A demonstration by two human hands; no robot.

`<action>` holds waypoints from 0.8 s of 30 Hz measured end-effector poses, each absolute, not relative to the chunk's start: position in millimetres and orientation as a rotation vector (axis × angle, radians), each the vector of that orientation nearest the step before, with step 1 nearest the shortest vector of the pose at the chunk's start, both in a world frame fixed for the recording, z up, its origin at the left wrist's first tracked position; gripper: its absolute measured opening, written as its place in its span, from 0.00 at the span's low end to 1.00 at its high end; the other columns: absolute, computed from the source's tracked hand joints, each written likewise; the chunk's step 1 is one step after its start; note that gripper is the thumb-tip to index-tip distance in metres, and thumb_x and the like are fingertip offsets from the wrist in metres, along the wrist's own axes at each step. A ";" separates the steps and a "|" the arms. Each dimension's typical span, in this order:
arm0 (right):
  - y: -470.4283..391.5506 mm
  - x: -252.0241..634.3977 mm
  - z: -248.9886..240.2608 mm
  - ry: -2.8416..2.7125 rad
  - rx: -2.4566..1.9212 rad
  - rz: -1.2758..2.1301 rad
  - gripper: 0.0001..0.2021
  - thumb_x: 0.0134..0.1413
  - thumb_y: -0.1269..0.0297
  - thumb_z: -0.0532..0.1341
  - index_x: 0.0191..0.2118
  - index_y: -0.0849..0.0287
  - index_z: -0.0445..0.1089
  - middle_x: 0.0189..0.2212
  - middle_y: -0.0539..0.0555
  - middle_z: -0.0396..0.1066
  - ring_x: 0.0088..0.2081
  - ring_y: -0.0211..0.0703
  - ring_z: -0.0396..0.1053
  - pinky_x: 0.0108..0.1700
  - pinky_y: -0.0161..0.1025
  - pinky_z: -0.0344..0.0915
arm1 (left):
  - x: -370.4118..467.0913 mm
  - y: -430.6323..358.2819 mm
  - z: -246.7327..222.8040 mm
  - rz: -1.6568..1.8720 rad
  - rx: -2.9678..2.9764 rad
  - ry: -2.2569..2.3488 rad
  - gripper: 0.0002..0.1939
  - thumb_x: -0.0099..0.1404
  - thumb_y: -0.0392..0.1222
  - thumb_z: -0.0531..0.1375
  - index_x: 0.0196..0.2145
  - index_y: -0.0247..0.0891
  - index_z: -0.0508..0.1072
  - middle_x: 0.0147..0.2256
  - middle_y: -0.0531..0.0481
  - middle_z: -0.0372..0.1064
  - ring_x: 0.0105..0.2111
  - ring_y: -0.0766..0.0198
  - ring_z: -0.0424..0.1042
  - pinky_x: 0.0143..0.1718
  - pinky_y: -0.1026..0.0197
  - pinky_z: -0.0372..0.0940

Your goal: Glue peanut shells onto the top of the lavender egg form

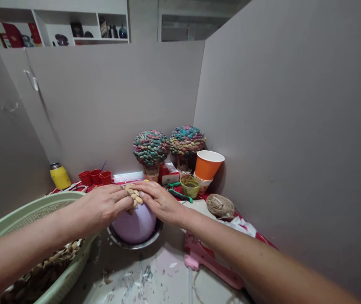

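Note:
A light purple balloon (pixel 136 226) rests in a round metal bowl (pixel 150 243) in front of me. On its top lies a cluster of tan peanut shells (pixel 135 195). My left hand (pixel 109 204) is bent over the left side of the cluster, thumb and fingers closed on the shells. From the right, my right hand (pixel 157 199) lies against the shells and the balloon's upper side, its fingers stretched out and thumb apart. Some fingertips are hidden behind the cluster.
A green basket (pixel 83 253) of shells stands left. A pink glue gun (pixel 212 264) lies right, near a twine coil (pixel 220 205). Behind are two colourful ball-topped trees (pixel 151 147), an orange cup (pixel 209 166), red cups (pixel 95 176) and a yellow bottle (pixel 60 176).

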State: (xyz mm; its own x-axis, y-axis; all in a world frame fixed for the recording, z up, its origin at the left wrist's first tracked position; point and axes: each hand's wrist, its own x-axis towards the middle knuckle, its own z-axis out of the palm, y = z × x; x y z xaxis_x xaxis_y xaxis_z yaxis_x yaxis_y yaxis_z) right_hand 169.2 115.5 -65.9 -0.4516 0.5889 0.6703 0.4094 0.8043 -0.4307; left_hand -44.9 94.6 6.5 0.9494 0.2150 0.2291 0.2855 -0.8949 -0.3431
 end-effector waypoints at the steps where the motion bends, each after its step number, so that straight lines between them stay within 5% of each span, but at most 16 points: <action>1: 114.8 169.0 -65.5 -2.107 -0.734 0.260 0.15 0.64 0.71 0.52 0.52 0.59 0.70 0.51 0.59 0.73 0.54 0.46 0.66 0.58 0.48 0.61 | -44.4 94.1 6.7 -0.257 -2.727 -0.370 0.09 0.68 0.28 0.51 0.39 0.37 0.68 0.38 0.44 0.74 0.38 0.58 0.72 0.43 0.56 0.66; 24: 110.4 169.0 -69.0 -2.093 -0.761 0.268 0.16 0.65 0.69 0.51 0.53 0.56 0.70 0.52 0.57 0.72 0.55 0.46 0.65 0.59 0.50 0.60 | -46.5 86.0 4.3 -0.582 -2.870 -0.488 0.10 0.67 0.29 0.50 0.37 0.36 0.70 0.32 0.45 0.74 0.33 0.60 0.72 0.35 0.59 0.67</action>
State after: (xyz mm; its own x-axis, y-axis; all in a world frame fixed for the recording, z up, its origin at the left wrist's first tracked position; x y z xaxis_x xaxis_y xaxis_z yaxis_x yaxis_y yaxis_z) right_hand 169.0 110.4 -69.0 -0.4357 0.6070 0.6646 0.4198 0.7902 -0.4465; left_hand -46.5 86.0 4.3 0.8703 0.2815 0.4042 0.3488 -0.9316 -0.1021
